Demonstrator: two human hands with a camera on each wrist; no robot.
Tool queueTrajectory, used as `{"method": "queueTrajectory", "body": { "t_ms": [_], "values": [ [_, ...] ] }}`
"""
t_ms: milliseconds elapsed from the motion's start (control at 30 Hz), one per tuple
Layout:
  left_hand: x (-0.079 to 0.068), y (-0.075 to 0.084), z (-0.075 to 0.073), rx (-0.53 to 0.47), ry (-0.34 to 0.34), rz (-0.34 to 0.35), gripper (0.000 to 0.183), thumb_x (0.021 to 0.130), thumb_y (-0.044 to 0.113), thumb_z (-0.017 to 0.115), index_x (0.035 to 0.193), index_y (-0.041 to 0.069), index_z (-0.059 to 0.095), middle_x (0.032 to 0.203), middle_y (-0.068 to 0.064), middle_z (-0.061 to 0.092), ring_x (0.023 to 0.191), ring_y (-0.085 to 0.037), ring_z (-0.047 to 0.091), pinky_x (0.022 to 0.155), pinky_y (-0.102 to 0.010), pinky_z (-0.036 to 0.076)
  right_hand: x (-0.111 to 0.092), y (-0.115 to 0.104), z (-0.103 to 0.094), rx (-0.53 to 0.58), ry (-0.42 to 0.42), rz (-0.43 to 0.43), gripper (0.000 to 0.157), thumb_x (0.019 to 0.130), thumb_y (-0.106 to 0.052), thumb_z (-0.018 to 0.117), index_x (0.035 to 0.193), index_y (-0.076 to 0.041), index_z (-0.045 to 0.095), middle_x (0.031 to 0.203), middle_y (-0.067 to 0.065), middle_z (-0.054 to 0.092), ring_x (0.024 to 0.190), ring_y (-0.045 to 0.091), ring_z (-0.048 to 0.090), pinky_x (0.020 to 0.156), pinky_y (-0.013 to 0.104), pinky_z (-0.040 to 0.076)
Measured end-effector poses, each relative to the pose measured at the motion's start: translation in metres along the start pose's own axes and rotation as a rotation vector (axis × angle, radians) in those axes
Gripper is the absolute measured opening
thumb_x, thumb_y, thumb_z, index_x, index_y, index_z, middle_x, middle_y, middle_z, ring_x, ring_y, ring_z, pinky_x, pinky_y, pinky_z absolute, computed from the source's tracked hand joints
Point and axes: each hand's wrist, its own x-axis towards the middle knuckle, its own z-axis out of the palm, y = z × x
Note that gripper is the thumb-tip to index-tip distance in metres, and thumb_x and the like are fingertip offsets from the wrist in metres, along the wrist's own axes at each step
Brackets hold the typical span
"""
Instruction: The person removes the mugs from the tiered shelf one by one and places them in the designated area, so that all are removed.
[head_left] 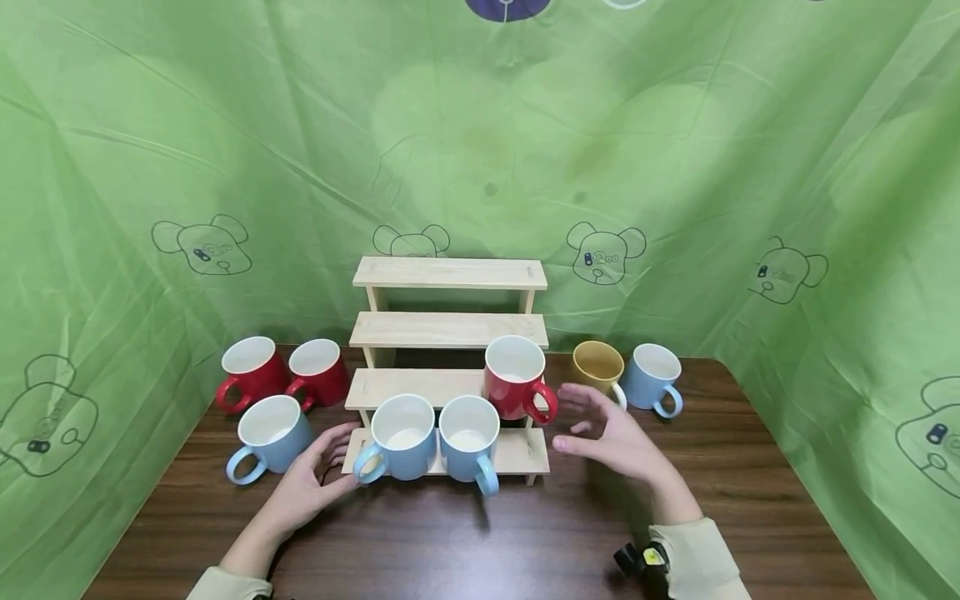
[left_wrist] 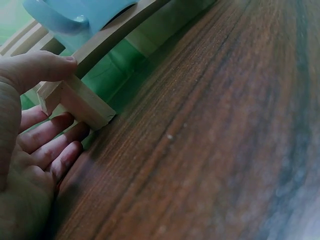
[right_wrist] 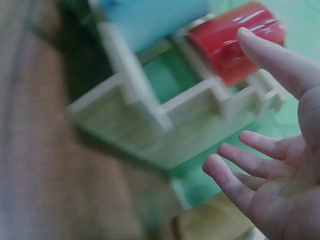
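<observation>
A stepped wooden shelf stands on the table. Two light blue mugs sit side by side on its lowest step, and a red mug rests on the step above, at the right end. My left hand holds the left end of the lowest step; the thumb lies against the board and the fingers are by the side support. My right hand is spread beside the red mug's handle, apart from it. In the right wrist view, nothing is between its thumb and fingers.
Left of the shelf stand two red mugs and a light blue mug. To the right are a yellow mug, partly behind my right hand, and another light blue mug. Green cloth hangs around the dark wooden table.
</observation>
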Motion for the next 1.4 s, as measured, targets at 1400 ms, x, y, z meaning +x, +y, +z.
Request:
{"method": "queueTrajectory", "body": {
  "t_ms": [1400],
  "values": [
    [0.000, -0.006, 0.001, -0.041, -0.003, 0.037, 0.071, 0.091, -0.010, 0.080, 0.154, -0.008, 0.048, 0.144, -0.032, 0.058, 0.125, -0.004, 0.064, 0.104, -0.015, 0.050, 0.050, -0.085, 0.033, -0.164, 0.269, -0.103, 0.091, 0.078, -0.036, 0.101, 0.156, -0.018, 0.056, 0.150, 0.007, 0.063, 0.117, 0.030, 0.070, 0.103, 0.063, 0.054]
  ]
}}
